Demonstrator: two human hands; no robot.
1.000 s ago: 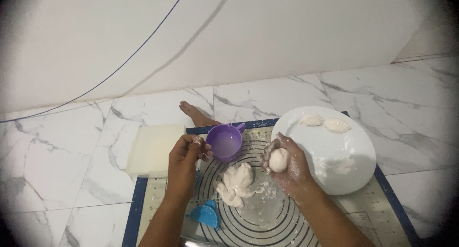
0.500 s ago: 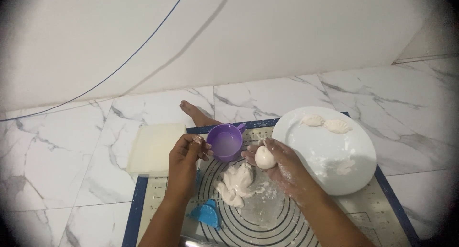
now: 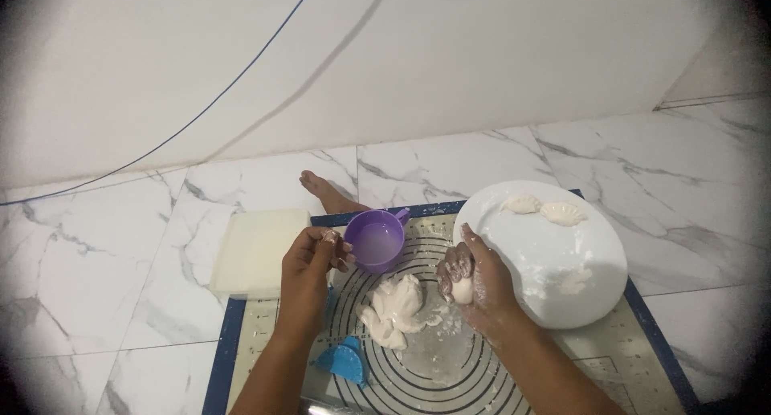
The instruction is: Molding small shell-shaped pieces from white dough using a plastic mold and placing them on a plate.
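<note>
White, floury dough is the matter here: the right hand (image 3: 475, 280) has its grip closed around a small dough ball (image 3: 461, 290), fingers curled over the top so that only the lower part of the ball shows. It looks soft and light, likely tacky where the flour has worn off, so a cupped, loose hold around its sides would suit it better than a pinch, which would dent it.

Just to the left of that grip lies a larger dough lump (image 3: 395, 309), ragged and slack, on a round-ringed baking mat (image 3: 450, 375). To the right, nearly touching the wrist, sits a white plate (image 3: 594, 290) with two folded dumplings (image 3: 543, 209) at its far edge; these look fragile at their crimped seams.

The left hand (image 3: 309, 262) has its fingertips drawn together, dusted white, just beside a purple cup (image 3: 376, 240) of cloudy liquid; whether it touches the cup I cannot tell. Nearer the body from it lies a blue dumpling press (image 3: 344, 360), and further left a cream lidded box (image 3: 259, 250) on the marble floor (image 3: 104, 286).
</note>
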